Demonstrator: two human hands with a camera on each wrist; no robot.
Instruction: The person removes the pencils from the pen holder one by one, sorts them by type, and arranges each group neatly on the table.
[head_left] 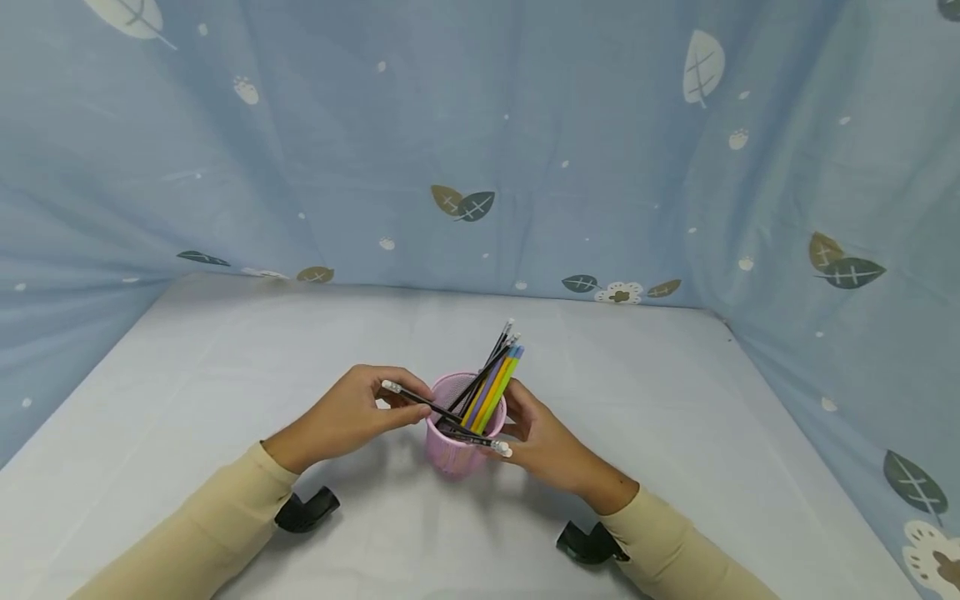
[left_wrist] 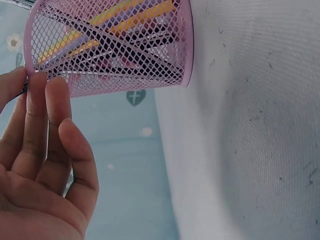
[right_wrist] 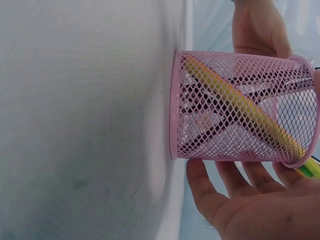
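A pink mesh pencil holder (head_left: 452,461) stands upright on the white surface. Several pencils lean inside it, among them a yellow-green pencil (head_left: 497,396), a purple one and black ones with white erasers. My left hand (head_left: 367,410) is at the holder's left rim, where thumb and fingertips pinch a black pencil (head_left: 411,395) that slants over the rim with its eraser end out. From the right, my right hand (head_left: 551,442) grips the holder, its fingers (right_wrist: 235,176) along the mesh wall and the thumb at the rim. Another black pencil (head_left: 472,437) pokes out toward that thumb.
The white tabletop (head_left: 247,358) spreads around the holder. A blue curtain with leaf prints (head_left: 345,150) rises behind and at both sides. Black wrist mounts (head_left: 307,510) hang under both sleeves, close above the table.
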